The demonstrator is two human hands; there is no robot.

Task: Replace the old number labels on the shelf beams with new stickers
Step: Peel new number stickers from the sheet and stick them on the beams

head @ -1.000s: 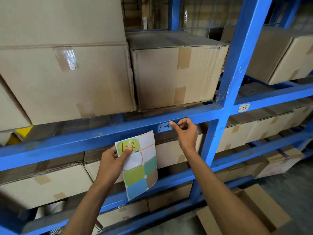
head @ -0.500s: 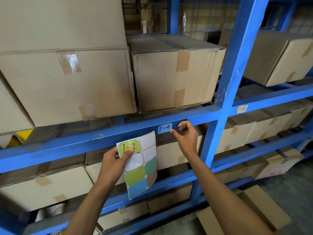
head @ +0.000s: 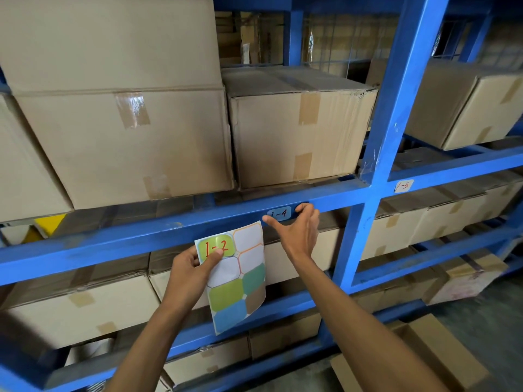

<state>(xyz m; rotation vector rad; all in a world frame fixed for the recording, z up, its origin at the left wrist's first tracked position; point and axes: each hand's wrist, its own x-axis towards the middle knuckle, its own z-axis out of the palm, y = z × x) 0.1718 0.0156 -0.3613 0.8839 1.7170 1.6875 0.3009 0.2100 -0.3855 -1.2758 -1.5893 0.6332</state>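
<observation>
A pale blue label reading "1-4" (head: 279, 213) is stuck on the blue shelf beam (head: 141, 236). My right hand (head: 297, 230) is at that label, thumb spread out below its left end and fingertips curled at its right end, holding nothing that I can see. My left hand (head: 192, 271) grips a sticker sheet (head: 237, 275) below the beam; its top-left green sticker reads "1-2" in red, and the other stickers are blank in white, green, blue and brown. A white label "1-5" (head: 404, 185) sits on the beam of the bay to the right.
Large taped cardboard boxes (head: 294, 128) fill the shelf above the beam and the shelves below. A blue upright post (head: 390, 114) divides the bays. An open carton (head: 418, 355) lies on the floor at the lower right. A yellow object (head: 49, 223) shows at far left.
My right hand has opened out at the "1-4" label, thumb now spread below it. The view has shifted slightly; my left hand still holds the sheet in the same place.
</observation>
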